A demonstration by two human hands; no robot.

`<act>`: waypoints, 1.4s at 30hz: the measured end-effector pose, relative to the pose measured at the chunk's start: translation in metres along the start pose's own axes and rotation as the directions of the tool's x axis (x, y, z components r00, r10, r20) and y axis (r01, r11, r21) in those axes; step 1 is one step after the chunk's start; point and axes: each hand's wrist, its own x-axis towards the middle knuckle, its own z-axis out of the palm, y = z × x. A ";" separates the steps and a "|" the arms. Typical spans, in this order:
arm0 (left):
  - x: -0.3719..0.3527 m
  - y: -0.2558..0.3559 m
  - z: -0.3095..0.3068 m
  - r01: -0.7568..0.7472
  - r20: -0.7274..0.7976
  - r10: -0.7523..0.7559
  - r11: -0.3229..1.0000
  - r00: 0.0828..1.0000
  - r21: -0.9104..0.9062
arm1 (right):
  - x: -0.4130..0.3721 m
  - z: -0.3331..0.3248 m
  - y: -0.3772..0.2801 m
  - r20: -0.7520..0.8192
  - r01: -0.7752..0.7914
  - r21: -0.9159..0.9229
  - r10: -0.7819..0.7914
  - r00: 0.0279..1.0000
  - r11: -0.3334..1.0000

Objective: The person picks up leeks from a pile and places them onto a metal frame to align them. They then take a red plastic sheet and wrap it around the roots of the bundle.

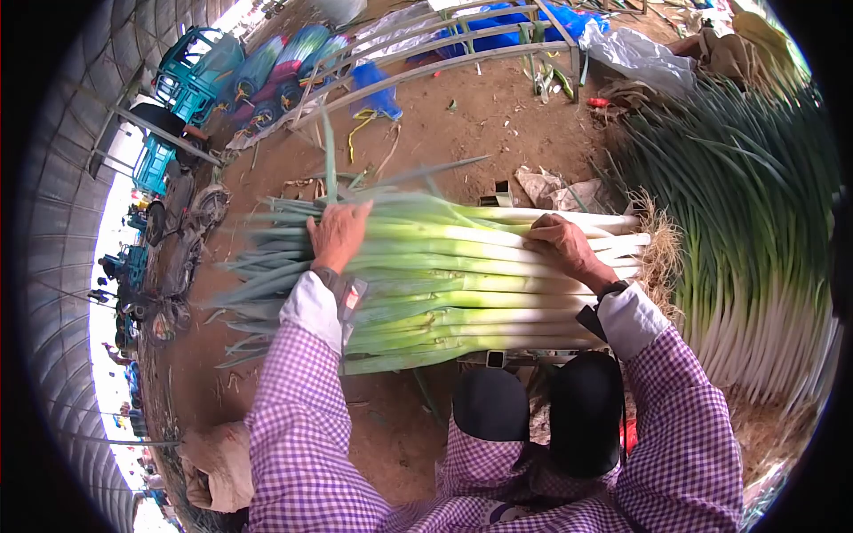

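A wide layer of large green onions (462, 284) lies crosswise in front of me, leaves to the left and white stems with roots to the right. My left hand (338, 234) is closed over the leaves near the far side of the layer, its fingertips partly hidden among them. On the white stems to the right, my right hand (565, 247) has its fingers curled round a green onion. Some leaves at the left are blurred. One long leaf (329, 160) stands up beyond my left hand.
A big pile of green onions (737, 213) stands at the right. Beyond the layer lie a wooden frame (426, 62), blue plastic (378, 93) and a pale sheet (635, 58). Teal three-wheeled vehicles (187, 80) are at the far left. A sack (218, 466) sits at lower left.
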 end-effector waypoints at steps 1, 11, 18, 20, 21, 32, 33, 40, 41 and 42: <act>-0.003 0.003 0.001 0.043 -0.019 -0.043 0.999 0.999 -0.012 | 0.001 -0.001 0.001 0.000 -0.003 -0.015 0.003 1.000 1.000; 0.013 0.007 0.013 0.133 -0.060 -0.131 0.991 0.990 0.031 | -0.001 -0.002 0.006 0.038 0.009 0.004 -0.009 0.999 1.000; 0.031 0.015 -0.003 -0.390 -0.231 0.368 0.919 0.901 -0.055 | -0.002 0.000 0.004 -0.016 0.058 -0.044 -0.059 0.998 0.997; 0.025 0.041 -0.010 -0.436 -0.207 0.401 0.884 0.893 -0.170 | -0.001 0.000 0.004 -0.010 0.038 -0.045 -0.038 0.999 0.998; 0.020 0.057 -0.013 -0.457 -0.195 0.420 0.860 0.887 -0.227 | -0.001 0.000 0.004 -0.008 0.025 -0.046 -0.025 1.000 0.999; -0.042 0.125 0.007 -0.514 -0.116 0.506 0.856 0.855 -0.054 | -0.001 -0.001 0.000 -0.097 0.069 -0.031 -0.072 0.993 0.997; -0.043 0.125 0.010 -0.508 -0.111 0.502 0.861 0.858 -0.031 | -0.002 0.000 0.002 -0.117 0.074 -0.023 -0.076 0.990 0.997; -0.042 0.123 0.018 -0.461 -0.074 0.459 0.887 0.885 -0.016 | -0.021 -0.012 0.002 -0.053 0.039 -0.223 -0.052 0.997 0.974; -0.042 0.123 0.018 -0.464 -0.074 0.462 0.885 0.884 -0.017 | -0.027 -0.022 -0.002 -0.032 0.014 -0.263 -0.023 0.999 0.965; -0.041 0.124 0.016 -0.467 -0.076 0.465 0.884 0.882 -0.016 | -0.035 -0.030 0.000 -0.013 -0.010 -0.303 0.007 1.000 0.953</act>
